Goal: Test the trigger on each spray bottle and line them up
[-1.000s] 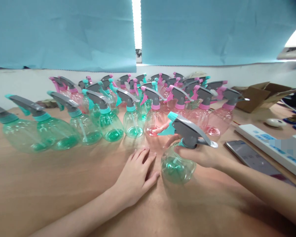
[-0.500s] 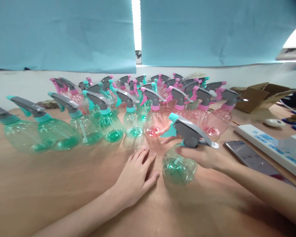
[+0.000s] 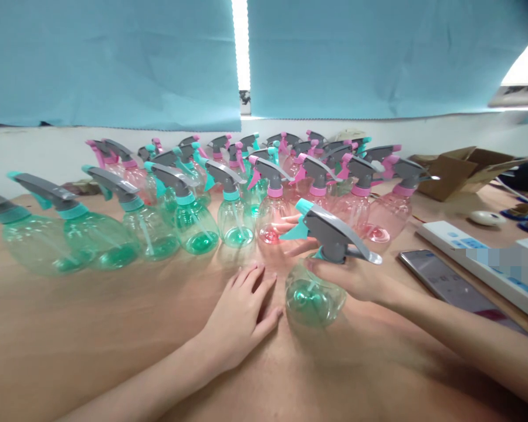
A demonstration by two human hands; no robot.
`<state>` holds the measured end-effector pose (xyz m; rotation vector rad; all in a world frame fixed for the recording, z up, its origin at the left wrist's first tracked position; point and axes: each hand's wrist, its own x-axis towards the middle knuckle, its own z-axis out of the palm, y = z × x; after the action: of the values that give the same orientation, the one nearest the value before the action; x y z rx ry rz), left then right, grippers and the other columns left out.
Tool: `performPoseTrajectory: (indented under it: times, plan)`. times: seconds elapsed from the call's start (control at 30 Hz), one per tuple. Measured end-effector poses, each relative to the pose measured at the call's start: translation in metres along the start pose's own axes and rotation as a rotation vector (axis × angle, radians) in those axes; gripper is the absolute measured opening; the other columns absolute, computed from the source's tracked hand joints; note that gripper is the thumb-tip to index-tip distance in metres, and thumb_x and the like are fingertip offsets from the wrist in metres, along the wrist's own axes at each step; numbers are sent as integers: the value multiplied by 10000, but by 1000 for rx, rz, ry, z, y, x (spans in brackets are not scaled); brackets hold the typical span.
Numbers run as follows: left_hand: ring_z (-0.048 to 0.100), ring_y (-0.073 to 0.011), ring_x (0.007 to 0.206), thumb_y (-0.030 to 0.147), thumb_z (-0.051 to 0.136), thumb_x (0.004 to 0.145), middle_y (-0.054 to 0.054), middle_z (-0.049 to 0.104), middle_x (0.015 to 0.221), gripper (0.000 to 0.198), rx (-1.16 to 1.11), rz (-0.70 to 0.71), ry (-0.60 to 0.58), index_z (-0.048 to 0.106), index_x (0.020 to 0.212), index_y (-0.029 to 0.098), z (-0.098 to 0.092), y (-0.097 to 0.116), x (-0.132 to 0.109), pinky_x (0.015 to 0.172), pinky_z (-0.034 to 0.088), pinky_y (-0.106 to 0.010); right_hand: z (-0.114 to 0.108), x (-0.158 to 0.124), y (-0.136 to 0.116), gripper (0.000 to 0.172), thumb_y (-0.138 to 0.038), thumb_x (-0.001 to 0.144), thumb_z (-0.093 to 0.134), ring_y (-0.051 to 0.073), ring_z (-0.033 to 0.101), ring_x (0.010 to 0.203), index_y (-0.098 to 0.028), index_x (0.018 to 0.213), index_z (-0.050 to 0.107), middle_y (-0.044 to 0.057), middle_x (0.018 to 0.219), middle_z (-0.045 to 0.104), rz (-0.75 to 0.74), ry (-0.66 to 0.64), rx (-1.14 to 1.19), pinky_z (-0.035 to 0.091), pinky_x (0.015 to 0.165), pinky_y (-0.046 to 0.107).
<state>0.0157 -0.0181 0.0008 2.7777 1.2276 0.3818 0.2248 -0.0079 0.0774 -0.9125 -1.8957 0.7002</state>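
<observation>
Green spray bottle (image 3: 311,302) is left of the phone (image 3: 444,281), basically upright and aimed away from it; right hand (image 3: 363,278) is nearest, loosely wrapped round its neck (image 3: 319,254), fingers half straight; left hand (image 3: 242,313) lies flattish, holding nothing, further left of the phone.

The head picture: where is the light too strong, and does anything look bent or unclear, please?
Head view: the gap between the blue sheets is blown out to white; head view: glints sit on the green spray bottle at the right hand; head view: the leftmost bottles look stretched and slanted, probably lens distortion; head view: part of the white power strip is pixelated.
</observation>
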Motion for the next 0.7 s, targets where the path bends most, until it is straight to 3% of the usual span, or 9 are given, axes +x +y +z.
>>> performPoseTrajectory:
  times: [0.3,0.5,0.57,0.7]
  plan:
    - [401,-355,1306,378,483,941,-192,485,1385,465,1,-6,-9,514,1326,118,0,0,0,1028,373,-538,-1,0,2,362,-179,684,458,214,669,864,-248,976,660,32,834,700,-12,-11,-29,546,658,327]
    - [411,-349,1301,355,559,890,-166,499,1366,480,-116,10,5,493,1324,159,-4,1,1,1034,373,-531,2,-3,7,194,-190,699,498,219,663,802,-249,831,628,20,773,682,30,19,-33,543,718,379]
    - [416,-335,1301,377,629,846,-151,476,1387,630,-223,46,25,387,1395,186,-7,3,-1,1041,382,-512,7,-3,8,134,-199,721,519,207,654,794,-243,801,617,19,822,685,27,45,-5,536,727,371]
    - [348,-351,1353,506,759,731,-142,348,1490,1099,-418,44,85,24,1511,262,-15,10,-8,1055,390,-513,26,2,1,100,-224,785,549,169,632,763,-224,867,606,-2,795,648,34,55,36,526,706,312]
